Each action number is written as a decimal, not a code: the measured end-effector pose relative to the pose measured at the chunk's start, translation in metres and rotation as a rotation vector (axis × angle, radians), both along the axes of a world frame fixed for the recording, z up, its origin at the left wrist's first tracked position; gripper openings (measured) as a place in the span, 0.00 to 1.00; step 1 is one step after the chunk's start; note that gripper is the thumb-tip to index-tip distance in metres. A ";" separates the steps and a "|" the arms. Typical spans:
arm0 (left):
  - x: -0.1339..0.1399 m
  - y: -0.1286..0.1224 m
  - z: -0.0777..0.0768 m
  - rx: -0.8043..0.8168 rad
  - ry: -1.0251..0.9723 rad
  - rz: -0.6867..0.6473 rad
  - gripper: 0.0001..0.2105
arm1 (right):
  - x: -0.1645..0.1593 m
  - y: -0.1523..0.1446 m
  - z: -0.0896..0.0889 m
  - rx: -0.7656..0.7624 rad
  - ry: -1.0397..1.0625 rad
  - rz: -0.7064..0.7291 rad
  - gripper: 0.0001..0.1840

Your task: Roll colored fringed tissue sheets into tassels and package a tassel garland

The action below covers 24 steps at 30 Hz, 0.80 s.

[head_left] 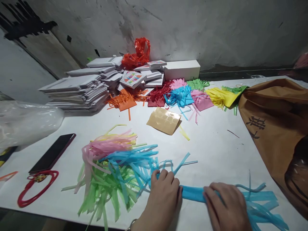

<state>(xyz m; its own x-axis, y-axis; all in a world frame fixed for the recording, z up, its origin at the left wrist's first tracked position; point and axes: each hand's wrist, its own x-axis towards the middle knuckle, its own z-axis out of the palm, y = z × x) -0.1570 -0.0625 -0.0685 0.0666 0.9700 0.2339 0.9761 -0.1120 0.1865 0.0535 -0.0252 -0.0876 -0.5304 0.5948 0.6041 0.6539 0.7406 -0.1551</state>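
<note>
blue tassel roll (192, 193), seemingly pinned between left hand (164, 195), right hand (226, 207)

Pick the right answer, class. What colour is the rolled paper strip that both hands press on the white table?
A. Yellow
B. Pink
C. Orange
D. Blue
D: the left hand and right hand press a blue rolled paper strip, its blue fringe spreading at both ends.

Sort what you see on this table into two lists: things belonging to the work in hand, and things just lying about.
In use:
left hand and right hand, both pressing the blue paper roll
pile of fringed paper tassels
coloured fringed sheets
sticker sheet

Lying about:
phone
red cord loop
stacks of white cards
red plastic bag
brown bag
</note>
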 end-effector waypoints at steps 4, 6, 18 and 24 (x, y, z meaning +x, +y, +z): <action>0.000 0.000 0.007 -0.014 -0.071 -0.004 0.05 | -0.012 -0.006 -0.006 -0.007 0.038 0.168 0.17; -0.002 -0.002 0.011 0.023 -0.138 -0.096 0.07 | -0.016 -0.007 -0.007 -0.005 0.063 0.167 0.17; -0.013 -0.014 -0.002 0.061 -0.319 -0.252 0.07 | -0.015 -0.011 -0.005 -0.070 0.006 0.136 0.22; -0.016 -0.017 0.005 0.004 -0.314 -0.238 0.07 | 0.032 0.003 -0.006 -0.043 -0.140 0.106 0.15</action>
<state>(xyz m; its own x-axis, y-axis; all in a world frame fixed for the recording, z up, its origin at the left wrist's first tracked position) -0.1730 -0.0793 -0.0633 0.2142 0.9350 0.2827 0.8182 -0.3298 0.4709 0.0851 -0.0227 -0.0931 -0.6689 0.5546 0.4950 0.5897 0.8013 -0.1009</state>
